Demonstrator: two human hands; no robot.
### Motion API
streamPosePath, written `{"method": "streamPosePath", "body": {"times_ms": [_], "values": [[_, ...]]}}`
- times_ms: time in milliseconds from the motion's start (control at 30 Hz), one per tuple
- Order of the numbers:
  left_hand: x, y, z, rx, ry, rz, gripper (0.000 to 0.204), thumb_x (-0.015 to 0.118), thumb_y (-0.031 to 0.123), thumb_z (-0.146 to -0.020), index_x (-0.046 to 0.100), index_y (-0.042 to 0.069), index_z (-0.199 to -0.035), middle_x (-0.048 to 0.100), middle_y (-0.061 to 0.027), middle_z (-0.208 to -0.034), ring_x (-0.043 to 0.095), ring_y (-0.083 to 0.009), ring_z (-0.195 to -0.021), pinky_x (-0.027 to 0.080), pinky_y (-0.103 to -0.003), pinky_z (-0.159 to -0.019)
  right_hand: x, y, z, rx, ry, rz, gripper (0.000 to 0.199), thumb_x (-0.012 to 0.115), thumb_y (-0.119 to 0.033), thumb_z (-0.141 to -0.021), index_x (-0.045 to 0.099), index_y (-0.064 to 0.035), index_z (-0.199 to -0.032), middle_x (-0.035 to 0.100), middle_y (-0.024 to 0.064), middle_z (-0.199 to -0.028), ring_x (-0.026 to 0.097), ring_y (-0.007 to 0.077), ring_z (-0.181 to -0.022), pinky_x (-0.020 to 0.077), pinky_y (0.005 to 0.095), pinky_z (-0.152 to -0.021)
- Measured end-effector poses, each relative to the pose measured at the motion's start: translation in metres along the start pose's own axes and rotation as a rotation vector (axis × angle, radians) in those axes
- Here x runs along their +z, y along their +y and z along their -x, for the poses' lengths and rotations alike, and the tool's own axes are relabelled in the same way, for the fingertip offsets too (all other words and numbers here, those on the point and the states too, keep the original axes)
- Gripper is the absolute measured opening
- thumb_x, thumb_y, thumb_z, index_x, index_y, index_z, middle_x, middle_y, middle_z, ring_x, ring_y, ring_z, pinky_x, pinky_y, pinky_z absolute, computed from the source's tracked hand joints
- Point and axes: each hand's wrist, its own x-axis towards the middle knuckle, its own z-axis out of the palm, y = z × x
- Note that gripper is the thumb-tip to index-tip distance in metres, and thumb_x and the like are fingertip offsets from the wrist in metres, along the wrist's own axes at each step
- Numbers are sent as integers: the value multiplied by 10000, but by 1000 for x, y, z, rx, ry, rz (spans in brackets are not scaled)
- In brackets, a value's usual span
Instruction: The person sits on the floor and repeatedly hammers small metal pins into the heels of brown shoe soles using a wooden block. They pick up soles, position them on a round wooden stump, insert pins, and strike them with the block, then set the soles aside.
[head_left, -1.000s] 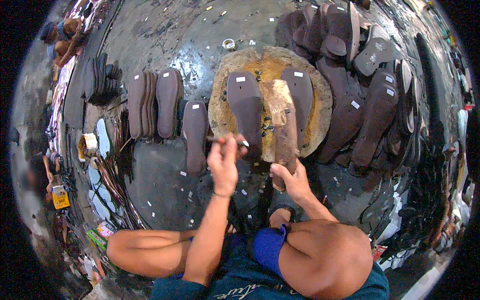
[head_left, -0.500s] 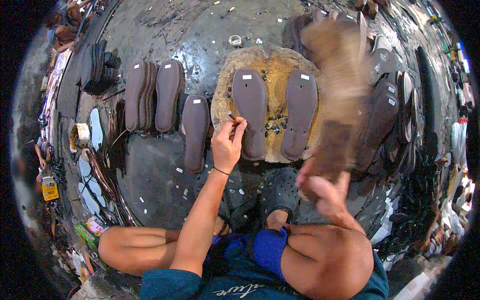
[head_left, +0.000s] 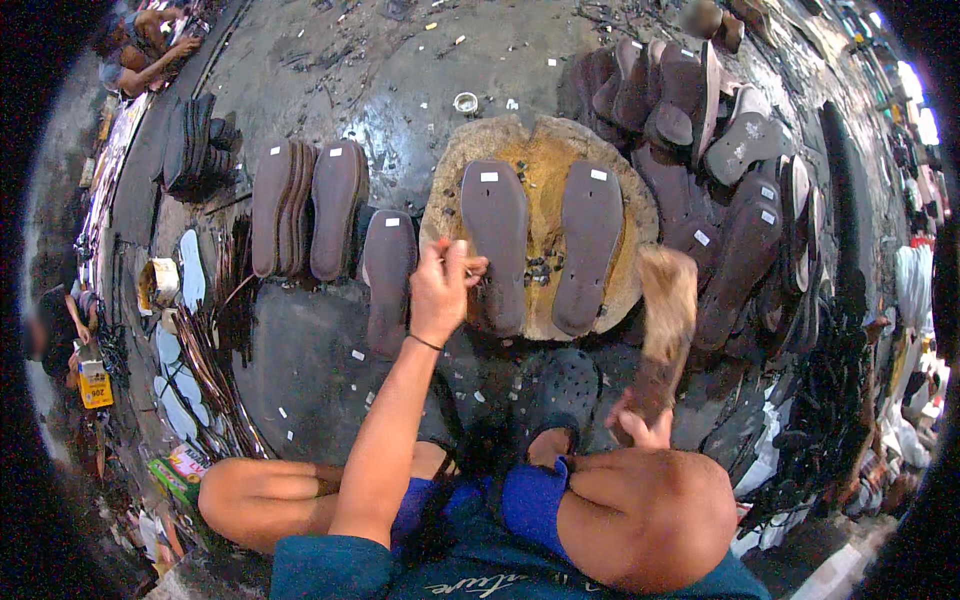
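Two brown shoe soles lie flat on a round wooden block: a left sole and a right sole, each with a white sticker and small holes. My left hand is beside the left sole's outer edge, its fingers pinched round a short punch, mostly hidden and blurred. In my right hand, near my right knee, is the handle of a thick wooden mallet, its pale head raised at the block's right edge. Small dark cut-out bits are scattered between the soles.
Another brown sole stands left of the block, near rows of upright soles. More soles are piled to the right. Dark strips lie at the left. Other people sit at the far left.
The mallet, a blur of motion before, has come down and nearer to me with my right hand. My left hand has shifted slightly left and lower, still pinching the punch.
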Motion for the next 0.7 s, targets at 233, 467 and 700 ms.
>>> {"method": "streamPosePath", "body": {"times_ms": [233,467,700], "values": [[-65,-12,-17,35,224,224,181,492,105,-973,489,15,-1130,640,-164,-1236,662,-267,-1039,554,-367,-860,14,-8,-3,-601,504,951,768,765,-145,-746,406,-12,-1412,419,245,-1413,397,382,-1321,303,471,-1111],[-76,-50,6,208,296,-994,560,778,117,-713,433,-58,-1118,485,-198,-1063,499,-407,-1095,415,-475,-955,111,-36,-107,-704,168,850,727,731,-131,-793,410,11,-1430,320,295,-1487,350,457,-1359,302,513,-1126],[-85,-66,16,171,394,-935,628,842,179,-701,394,-46,-1079,450,-191,-1097,492,-368,-1072,401,-446,-975,161,-24,-113,-804,-12,1071,811,733,-327,-830,335,-71,-1488,211,295,-1555,349,464,-1366,338,542,-1091]]}}
